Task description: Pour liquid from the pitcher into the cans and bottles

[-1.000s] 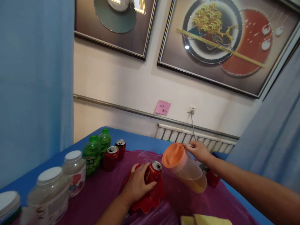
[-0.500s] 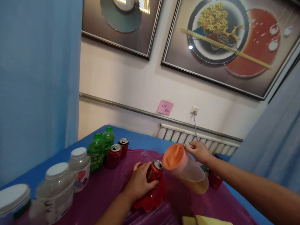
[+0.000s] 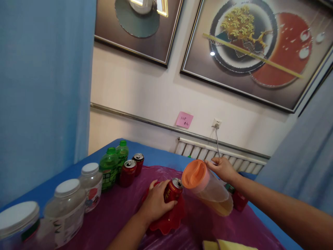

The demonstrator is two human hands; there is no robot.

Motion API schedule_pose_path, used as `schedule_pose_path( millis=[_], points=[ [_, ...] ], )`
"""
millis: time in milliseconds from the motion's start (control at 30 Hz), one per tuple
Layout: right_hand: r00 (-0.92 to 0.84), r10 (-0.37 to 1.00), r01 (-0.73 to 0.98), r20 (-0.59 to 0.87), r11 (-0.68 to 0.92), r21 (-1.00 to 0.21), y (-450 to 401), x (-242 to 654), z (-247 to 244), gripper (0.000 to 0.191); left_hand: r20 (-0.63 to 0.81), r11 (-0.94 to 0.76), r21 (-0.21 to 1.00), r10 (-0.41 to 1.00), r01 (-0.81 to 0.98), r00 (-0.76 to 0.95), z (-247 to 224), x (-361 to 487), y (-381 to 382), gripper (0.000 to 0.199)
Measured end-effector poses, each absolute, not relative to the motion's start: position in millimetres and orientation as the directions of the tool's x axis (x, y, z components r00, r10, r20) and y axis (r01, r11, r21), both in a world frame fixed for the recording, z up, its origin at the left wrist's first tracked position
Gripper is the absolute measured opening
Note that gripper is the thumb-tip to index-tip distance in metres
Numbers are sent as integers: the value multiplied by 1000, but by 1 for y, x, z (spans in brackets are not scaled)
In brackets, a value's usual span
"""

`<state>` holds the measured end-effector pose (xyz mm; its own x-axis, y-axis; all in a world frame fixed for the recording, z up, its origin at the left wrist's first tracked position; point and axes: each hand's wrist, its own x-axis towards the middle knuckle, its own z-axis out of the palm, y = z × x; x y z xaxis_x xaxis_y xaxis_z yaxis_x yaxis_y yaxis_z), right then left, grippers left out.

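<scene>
My left hand is wrapped round a red drink can, which leans slightly over a red scalloped dish. To its right, my right hand grips a clear plastic pitcher from its far side; the handle itself is mostly hidden. The pitcher's orange lid tilts left towards the can's top. Yellowish liquid lies low in the pitcher, away from the lid. No stream shows between lid and can.
On the left stand clear jars with white lids, green bottles and two more red cans. Another red can is behind the right forearm. A yellow cloth lies at the front on purple plastic sheeting. A radiator lines the wall.
The whole view has shifted slightly. Both hands keep their hold on the can and the pitcher, with almost no movement between them.
</scene>
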<state>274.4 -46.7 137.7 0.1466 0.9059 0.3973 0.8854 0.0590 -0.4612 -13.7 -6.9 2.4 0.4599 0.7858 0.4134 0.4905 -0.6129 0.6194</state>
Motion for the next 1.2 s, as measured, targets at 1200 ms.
schedule_pose_path(
  millis=[1200],
  points=[
    [156,906,884,392,49,-465,-50,273,141,54,426,-621,624,779,475,459,3,-14,-8,69]
  ],
)
